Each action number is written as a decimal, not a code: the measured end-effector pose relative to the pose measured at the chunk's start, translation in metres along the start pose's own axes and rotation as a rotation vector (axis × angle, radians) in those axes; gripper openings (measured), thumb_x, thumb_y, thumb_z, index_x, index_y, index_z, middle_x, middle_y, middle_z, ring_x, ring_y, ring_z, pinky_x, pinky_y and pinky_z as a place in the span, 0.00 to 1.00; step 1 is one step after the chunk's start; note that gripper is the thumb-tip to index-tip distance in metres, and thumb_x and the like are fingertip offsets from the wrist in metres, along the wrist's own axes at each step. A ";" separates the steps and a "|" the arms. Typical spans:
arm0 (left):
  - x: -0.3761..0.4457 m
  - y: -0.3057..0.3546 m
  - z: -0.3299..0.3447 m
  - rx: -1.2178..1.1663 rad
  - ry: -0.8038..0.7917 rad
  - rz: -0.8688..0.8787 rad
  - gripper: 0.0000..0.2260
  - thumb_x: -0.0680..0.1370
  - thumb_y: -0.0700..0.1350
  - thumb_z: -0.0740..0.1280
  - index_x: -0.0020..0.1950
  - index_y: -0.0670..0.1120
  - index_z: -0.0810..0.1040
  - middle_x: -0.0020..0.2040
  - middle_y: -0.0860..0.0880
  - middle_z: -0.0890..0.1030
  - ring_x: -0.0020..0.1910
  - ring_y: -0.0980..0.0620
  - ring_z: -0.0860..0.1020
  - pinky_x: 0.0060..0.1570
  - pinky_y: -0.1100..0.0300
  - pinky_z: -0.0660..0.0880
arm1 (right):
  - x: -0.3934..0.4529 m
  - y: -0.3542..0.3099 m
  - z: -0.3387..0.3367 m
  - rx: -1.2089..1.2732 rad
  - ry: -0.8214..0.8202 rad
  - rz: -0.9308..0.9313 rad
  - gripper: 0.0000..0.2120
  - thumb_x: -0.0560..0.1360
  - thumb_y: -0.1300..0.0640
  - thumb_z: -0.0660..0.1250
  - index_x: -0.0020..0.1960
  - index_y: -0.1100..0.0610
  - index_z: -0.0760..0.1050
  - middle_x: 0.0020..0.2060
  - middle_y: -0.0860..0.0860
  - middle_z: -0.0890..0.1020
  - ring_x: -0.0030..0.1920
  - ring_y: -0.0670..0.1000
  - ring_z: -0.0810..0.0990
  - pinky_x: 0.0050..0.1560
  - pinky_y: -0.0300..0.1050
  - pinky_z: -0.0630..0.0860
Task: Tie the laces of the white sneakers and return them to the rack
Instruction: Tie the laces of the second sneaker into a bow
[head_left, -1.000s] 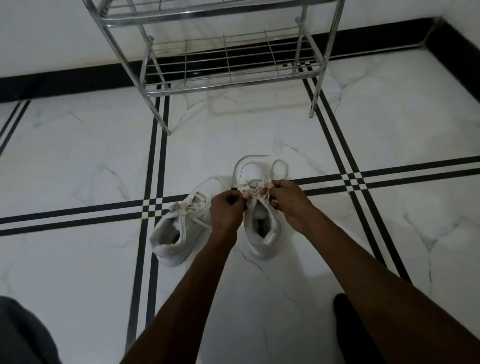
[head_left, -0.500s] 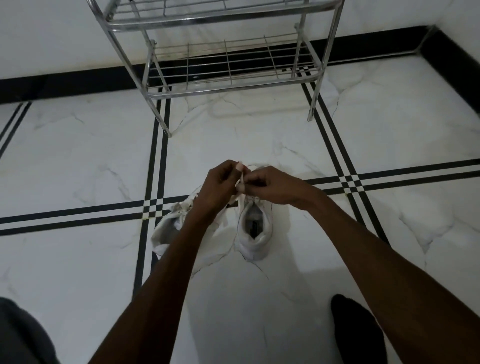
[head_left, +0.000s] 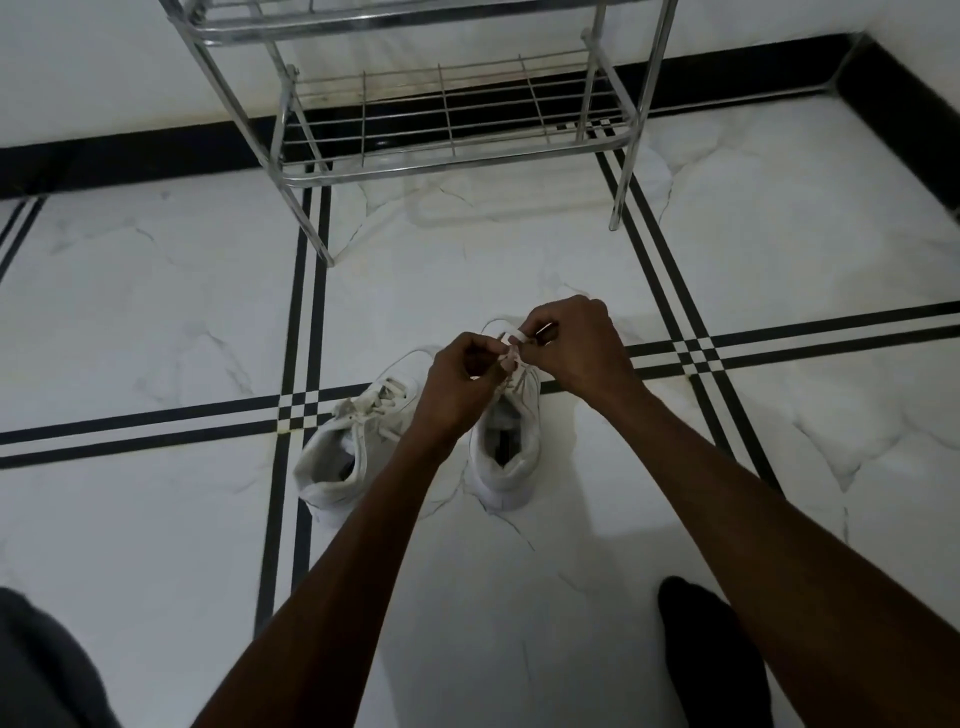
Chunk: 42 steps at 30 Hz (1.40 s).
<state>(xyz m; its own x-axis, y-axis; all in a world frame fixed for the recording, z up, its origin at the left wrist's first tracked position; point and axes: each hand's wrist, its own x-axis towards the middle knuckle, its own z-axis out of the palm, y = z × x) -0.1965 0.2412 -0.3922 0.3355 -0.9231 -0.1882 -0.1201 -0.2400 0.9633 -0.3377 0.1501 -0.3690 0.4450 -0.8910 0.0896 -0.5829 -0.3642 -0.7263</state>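
Two white sneakers stand side by side on the marble floor, heels toward me. The left sneaker (head_left: 348, 447) has its laces lying loosely across the tongue. Over the right sneaker (head_left: 506, 452) both hands meet above the toe end. My left hand (head_left: 462, 384) pinches one strand of its white laces (head_left: 511, 353). My right hand (head_left: 576, 348) pinches the other strand, fingers closed on it. The hands hide the front of this shoe. A metal shoe rack (head_left: 447, 161) stands against the wall beyond the shoes, its lower wire shelf holding nothing.
White marble floor tiles with black double stripes (head_left: 306, 322) run around the shoes. A black skirting (head_left: 130, 156) lines the wall. My dark-socked foot (head_left: 711, 649) rests at the lower right, and grey cloth (head_left: 36, 670) shows at the lower left corner.
My hands rose from the right sneaker's tongue and moved toward its toe, pulling the laces up; the loose loops that lay on the floor in front of the shoe are now gathered in the fingers.
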 end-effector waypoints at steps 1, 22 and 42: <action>0.001 -0.001 -0.002 0.013 0.004 -0.004 0.10 0.77 0.44 0.74 0.54 0.41 0.80 0.49 0.46 0.87 0.50 0.50 0.86 0.53 0.53 0.81 | -0.001 -0.001 0.001 0.019 0.013 0.001 0.05 0.67 0.57 0.79 0.42 0.54 0.86 0.38 0.49 0.88 0.36 0.45 0.85 0.45 0.48 0.84; 0.005 0.034 -0.051 -0.353 -0.002 -0.169 0.15 0.85 0.45 0.60 0.39 0.44 0.75 0.35 0.48 0.80 0.41 0.51 0.80 0.63 0.47 0.76 | -0.007 0.001 -0.006 1.051 -0.256 0.481 0.14 0.82 0.48 0.63 0.47 0.58 0.80 0.52 0.53 0.87 0.56 0.52 0.85 0.60 0.51 0.80; 0.000 -0.025 -0.047 0.747 0.058 0.328 0.18 0.80 0.42 0.69 0.69 0.44 0.77 0.66 0.42 0.79 0.67 0.43 0.73 0.66 0.52 0.70 | -0.029 0.060 0.004 0.048 -0.175 0.216 0.17 0.75 0.55 0.74 0.62 0.59 0.77 0.55 0.54 0.81 0.56 0.52 0.80 0.55 0.44 0.75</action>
<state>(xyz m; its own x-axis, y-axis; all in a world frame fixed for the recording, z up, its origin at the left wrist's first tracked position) -0.1494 0.2611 -0.4073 0.2204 -0.9691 0.1110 -0.8048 -0.1164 0.5820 -0.3828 0.1548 -0.4176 0.4265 -0.8849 -0.1870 -0.6465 -0.1537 -0.7473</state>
